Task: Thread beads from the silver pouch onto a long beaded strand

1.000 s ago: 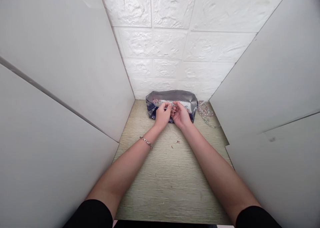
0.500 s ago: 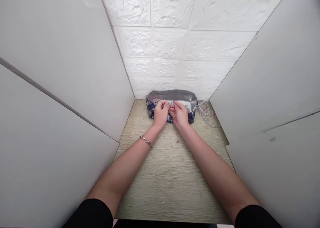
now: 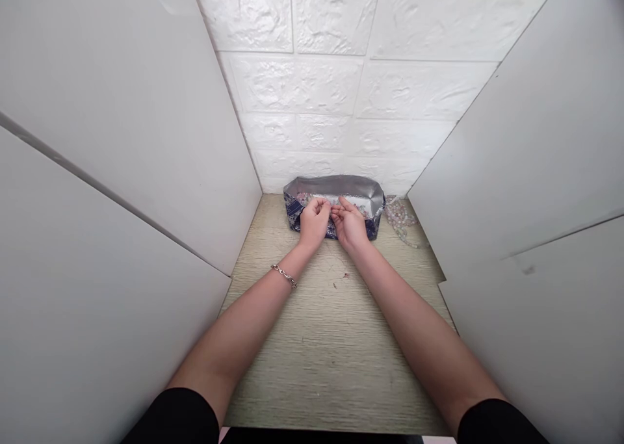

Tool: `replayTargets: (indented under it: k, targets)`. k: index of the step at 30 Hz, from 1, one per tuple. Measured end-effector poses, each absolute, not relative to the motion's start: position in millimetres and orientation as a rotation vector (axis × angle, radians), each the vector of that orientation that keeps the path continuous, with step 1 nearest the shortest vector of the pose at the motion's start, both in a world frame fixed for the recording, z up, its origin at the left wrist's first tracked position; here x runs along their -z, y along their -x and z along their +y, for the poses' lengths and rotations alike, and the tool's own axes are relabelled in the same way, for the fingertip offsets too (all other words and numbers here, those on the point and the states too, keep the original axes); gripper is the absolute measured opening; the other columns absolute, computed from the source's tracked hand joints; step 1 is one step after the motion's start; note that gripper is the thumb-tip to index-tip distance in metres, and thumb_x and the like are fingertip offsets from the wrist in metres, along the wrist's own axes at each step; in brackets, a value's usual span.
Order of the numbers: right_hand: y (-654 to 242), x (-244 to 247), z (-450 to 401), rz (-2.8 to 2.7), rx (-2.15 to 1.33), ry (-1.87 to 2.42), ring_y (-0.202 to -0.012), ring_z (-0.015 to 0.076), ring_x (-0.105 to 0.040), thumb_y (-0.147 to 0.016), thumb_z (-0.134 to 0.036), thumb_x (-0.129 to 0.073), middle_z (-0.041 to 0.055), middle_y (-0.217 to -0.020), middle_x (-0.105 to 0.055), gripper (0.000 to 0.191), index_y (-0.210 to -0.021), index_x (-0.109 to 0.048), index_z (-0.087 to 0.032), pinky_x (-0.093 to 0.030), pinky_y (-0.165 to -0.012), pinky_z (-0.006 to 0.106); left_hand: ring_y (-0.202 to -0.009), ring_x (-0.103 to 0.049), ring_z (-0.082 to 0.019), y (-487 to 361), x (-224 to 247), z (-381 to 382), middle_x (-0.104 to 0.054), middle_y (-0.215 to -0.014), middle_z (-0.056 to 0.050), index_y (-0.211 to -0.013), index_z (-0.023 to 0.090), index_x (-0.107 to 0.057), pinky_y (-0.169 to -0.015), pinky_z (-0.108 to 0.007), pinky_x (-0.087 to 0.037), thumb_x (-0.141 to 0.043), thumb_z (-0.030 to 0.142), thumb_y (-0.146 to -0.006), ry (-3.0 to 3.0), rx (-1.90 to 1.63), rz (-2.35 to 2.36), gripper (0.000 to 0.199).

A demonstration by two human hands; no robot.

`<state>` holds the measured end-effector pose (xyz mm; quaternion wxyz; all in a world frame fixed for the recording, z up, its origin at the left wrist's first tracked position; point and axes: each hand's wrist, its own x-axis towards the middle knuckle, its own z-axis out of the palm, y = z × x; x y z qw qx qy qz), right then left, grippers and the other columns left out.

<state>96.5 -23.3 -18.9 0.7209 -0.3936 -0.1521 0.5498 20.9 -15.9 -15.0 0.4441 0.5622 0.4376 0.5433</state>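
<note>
The pouch is showing a glossy silver foil lining, with dark blue printed cloth wrapping its outside. The tabletop is looking like matt wood-grain laminate, finely ridged. The white wall panel is showing a rough embossed foam face, while the side boards are looking smooth and matt. A metal chain bracelet is glinting — the sleeve is showing dull black cloth.

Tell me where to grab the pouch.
Pinch the pouch at its navy left end, coming from above and the left. That end sits free of the hands, while the left hand and right hand cover the front middle, and the silver back rim lies close to the wall.
</note>
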Motion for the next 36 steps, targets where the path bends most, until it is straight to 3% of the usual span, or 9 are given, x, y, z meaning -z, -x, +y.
replayTargets:
  k: [6,10,19,36]
  targets:
    - [-96.4,15.7,-27.9,-0.321,-1.230,0.786,-0.060,0.0078,-0.058,-0.077,-0.014,-0.041,0.0024,-0.066,-0.060,0.004,-0.076,-0.043,-0.017,-0.049,-0.058,0.020,-0.060,-0.048,-0.009,-20.8,14.2,-17.6,-0.055,-0.065,0.000,-0.066,0.015,-0.053,-0.062,-0.023,-0.038,-0.046,0.020,-0.068,-1.438,-1.319,1.067,0.008]
    - [-98.9,16.5,-28.5,-0.330,-1.282,0.741,-0.067,0.0099,-0.060,-0.078,-0.020,-0.045,0.0044,-0.075,-0.063,0.008,-0.070,-0.043,-0.017,-0.050,-0.060,0.023,-0.059,-0.048,-0.009,-21.0,12.2,-19.7,-0.055,-0.062,0.000,-0.063,0.015,-0.053,-0.062,-0.023,-0.038,-0.046,0.020,-0.068,-1.483,-1.316,1.022,0.010]
    - [-104.1,21.6,-25.1,-0.323,-1.378,0.674,-0.063,0.0090,-0.059,-0.072,-0.031,-0.054,0.0004,-0.068,-0.063,0.016,-0.066,-0.051,-0.017,-0.049,-0.062,0.022,-0.053,-0.046,-0.008,-21.6,15.8,-18.9,-0.056,-0.061,0.000,-0.065,0.014,-0.056,-0.056,-0.021,-0.037,-0.047,0.025,-0.069,-1.624,-1.228,1.098,0.015]
    - [-104.4,22.6,-24.7,-0.356,-1.400,0.636,-0.060,0.0056,-0.055,-0.065,-0.031,-0.062,-0.0034,-0.061,-0.058,0.017,-0.062,-0.054,-0.016,-0.046,-0.062,0.018,-0.052,-0.045,-0.008,-21.6,21.2,-19.1,-0.055,-0.058,0.000,-0.066,0.015,-0.057,-0.053,-0.021,-0.035,-0.048,0.031,-0.070,-1.680,-1.218,1.120,0.019]
